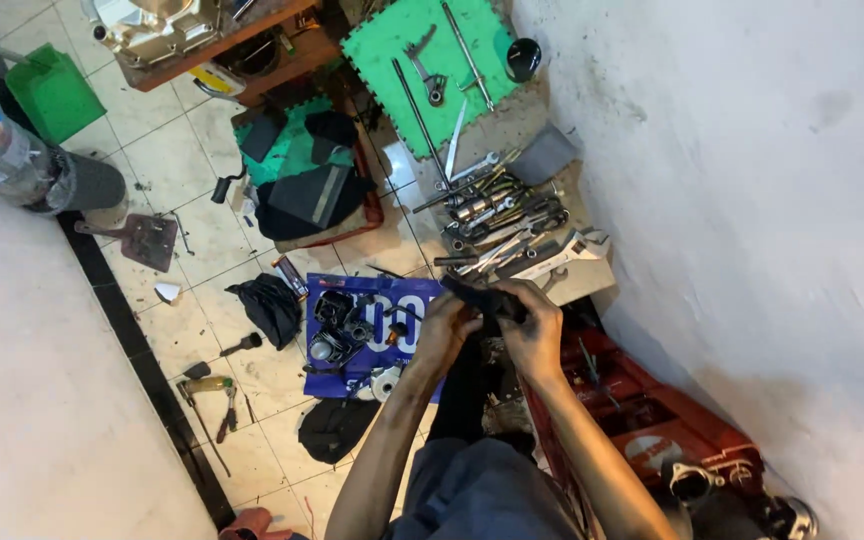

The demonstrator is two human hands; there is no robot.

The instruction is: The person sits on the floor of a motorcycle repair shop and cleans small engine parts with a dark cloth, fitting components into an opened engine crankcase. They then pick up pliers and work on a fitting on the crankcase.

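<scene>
From the head camera I look straight down at a tiled floor point(202, 215) crowded with tools. My left hand point(444, 330) and right hand point(532, 325) meet over my lap, both closed around one small dark part point(487, 300); each grip is clamped on it from its own side, fingers curled, held up close under the camera, I judge so that I can see the piece while both hands steady it. What exactly the part is I cannot tell; it is dark and half hidden by my fingers.

Just left of my left hand lies a blue sheet point(422, 325) with greasy engine parts point(337, 325) on it, probably laid there to keep them off the tiles and together. Beyond my hands, near the wall, a heap of wrenches and sockets point(502, 215) sits within arm's reach. Farther off, a green foam mat point(382, 50) carries long tools laid apart from each other. A red frame point(652, 415) stands at my right.
</scene>
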